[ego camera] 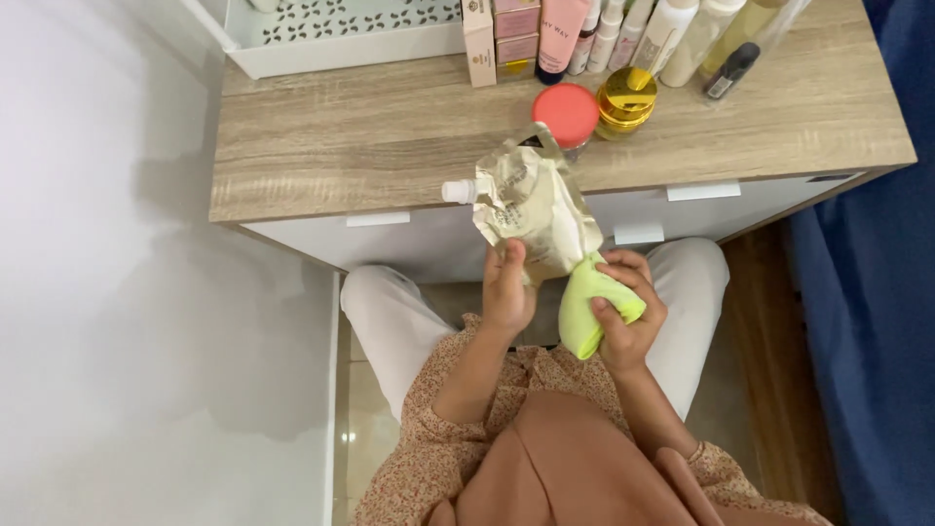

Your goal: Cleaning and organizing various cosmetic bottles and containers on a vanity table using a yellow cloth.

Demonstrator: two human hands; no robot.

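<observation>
Above the lap, in front of the desk edge (321, 200): left hand (506, 292) pinches the lower edge of a crumpled gold refill pouch (531, 209), fingers closed on it. Pouch long axis runs up and left from the fingers, ending in a white spout cap (456, 191) pointing left. Right hand (628, 312) is wrapped shut around a folded light-green cloth (584, 312), which touches the pouch's lower right corner. Both hands close to the pouch; only 1, the left, bears it. Red-lidded jar (567, 114) stands behind on the desk.
</observation>
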